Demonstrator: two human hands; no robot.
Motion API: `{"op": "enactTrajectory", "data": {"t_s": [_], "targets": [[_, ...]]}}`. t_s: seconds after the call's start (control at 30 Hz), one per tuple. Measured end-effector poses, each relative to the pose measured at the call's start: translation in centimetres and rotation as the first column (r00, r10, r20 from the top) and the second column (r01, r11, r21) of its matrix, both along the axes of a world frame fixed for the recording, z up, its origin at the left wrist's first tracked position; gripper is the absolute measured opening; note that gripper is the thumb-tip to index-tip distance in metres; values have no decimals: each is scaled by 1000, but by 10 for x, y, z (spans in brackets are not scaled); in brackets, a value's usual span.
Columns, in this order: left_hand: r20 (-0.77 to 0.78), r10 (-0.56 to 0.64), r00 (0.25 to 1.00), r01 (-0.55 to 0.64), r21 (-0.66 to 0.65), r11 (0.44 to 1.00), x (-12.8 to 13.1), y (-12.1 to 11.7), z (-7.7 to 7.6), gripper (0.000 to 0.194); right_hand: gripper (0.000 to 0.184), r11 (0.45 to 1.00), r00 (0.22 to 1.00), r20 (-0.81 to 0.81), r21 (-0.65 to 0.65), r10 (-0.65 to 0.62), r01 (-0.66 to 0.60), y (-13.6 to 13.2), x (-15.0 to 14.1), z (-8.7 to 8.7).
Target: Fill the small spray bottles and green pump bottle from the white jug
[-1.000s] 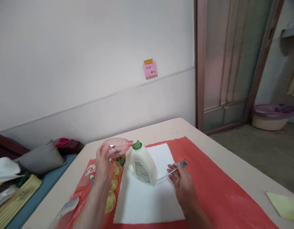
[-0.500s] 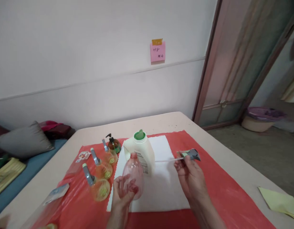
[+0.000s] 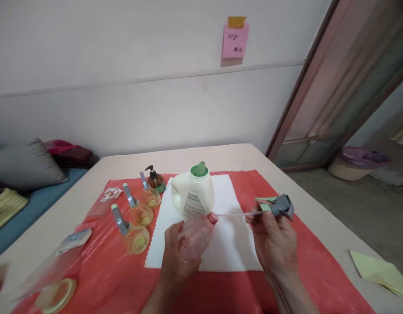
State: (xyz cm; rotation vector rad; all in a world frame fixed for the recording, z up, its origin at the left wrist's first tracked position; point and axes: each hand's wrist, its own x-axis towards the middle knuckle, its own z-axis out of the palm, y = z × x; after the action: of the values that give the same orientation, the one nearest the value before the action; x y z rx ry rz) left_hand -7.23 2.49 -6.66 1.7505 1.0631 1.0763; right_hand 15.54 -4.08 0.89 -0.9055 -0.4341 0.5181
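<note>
My left hand (image 3: 177, 255) is wrapped round a clear pink plastic bottle (image 3: 197, 235), tilted with its open threaded neck pointing up and right. My right hand (image 3: 275, 242) pinches a grey and green spray trigger head (image 3: 277, 206). Its thin clear dip tube (image 3: 236, 214) runs left, and the tube's tip sits at the bottle's mouth. Just behind stands a cream detergent jug (image 3: 193, 192) with an open green spout. Both hands hover over a white sheet (image 3: 229, 244) on a red mat (image 3: 302, 266).
Three small orange spray bottles (image 3: 136, 218) and a dark pump bottle (image 3: 155, 179) line up left of the jug. A clear bag (image 3: 54, 270) lies at the near left, yellow paper (image 3: 374, 270) at the right. A cushioned bench (image 3: 28, 192) is left, a door right.
My left hand brought the pink bottle from beside the jug's spout down in front of it and tipped its neck rightward. My right hand lifted the trigger head so the tube meets the bottle's mouth.
</note>
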Motion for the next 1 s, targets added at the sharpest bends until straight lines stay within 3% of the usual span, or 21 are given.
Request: {"op": "enactTrajectory", "data": {"t_s": [0.13,0.27,0.37,0.53,0.7,0.87,1.0], "targets": [[5,-54,999,53,114,992,3,-1,-4,82,30,979,980,105,-130,172,-158,1,-4,-12],[-7,-133,991,133,101,986,3,-6,-1,85,37,852,851,173,-288,496,-437,4,-21,-19],[-58,-142,988,149,145,978,0,-8,0,88,36,802,803,131,-258,581,-538,5,-31,-17],[-186,-60,981,125,362,924,-2,-8,-1,90,35,813,820,137,-295,556,-502,2,-32,-16],[-239,76,968,70,550,832,0,-4,1,83,38,817,828,140,-316,543,-482,3,-29,-27],[-240,167,956,22,628,778,5,-5,-5,75,41,848,898,101,-388,428,-361,8,-36,-34],[-197,216,956,-51,614,787,15,-13,-19,75,47,868,969,34,-452,246,-205,11,-54,-31]]}}
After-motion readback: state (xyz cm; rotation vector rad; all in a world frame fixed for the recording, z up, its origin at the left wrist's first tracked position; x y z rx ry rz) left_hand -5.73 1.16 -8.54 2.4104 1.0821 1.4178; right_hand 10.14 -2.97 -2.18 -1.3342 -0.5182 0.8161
